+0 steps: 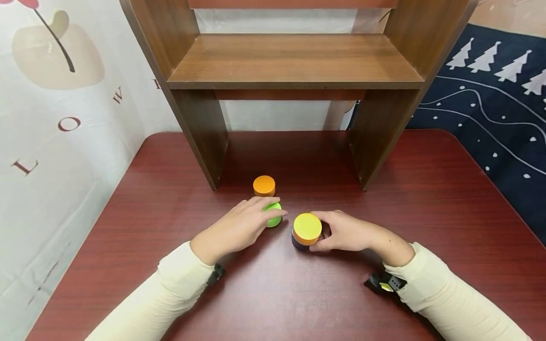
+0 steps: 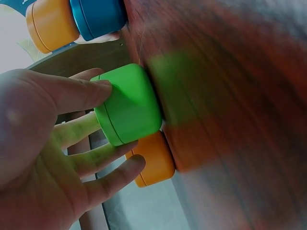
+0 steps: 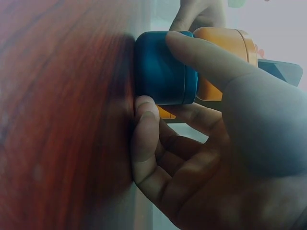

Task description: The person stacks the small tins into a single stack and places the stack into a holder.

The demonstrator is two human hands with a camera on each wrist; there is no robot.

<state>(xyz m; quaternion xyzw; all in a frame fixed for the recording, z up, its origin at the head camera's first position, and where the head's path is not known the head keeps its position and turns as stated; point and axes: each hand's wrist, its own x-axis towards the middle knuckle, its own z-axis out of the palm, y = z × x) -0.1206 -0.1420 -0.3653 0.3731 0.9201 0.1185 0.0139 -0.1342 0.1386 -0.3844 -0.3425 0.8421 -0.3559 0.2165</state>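
We grip the green block (image 1: 273,214) with left hand (image 1: 239,226), fingers curled around it; right hand (image 1: 343,231) clasps the stack (image 1: 305,232) at 3 o'clock. Stacking seems underway; next calls for a steady lift.

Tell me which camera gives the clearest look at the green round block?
The left wrist view: the green block fills the middle of the frame, with the left hand gripping it by thumb and fingers. The head view shows only a sliver of it under that hand. The right wrist view doesn't clearly show it.
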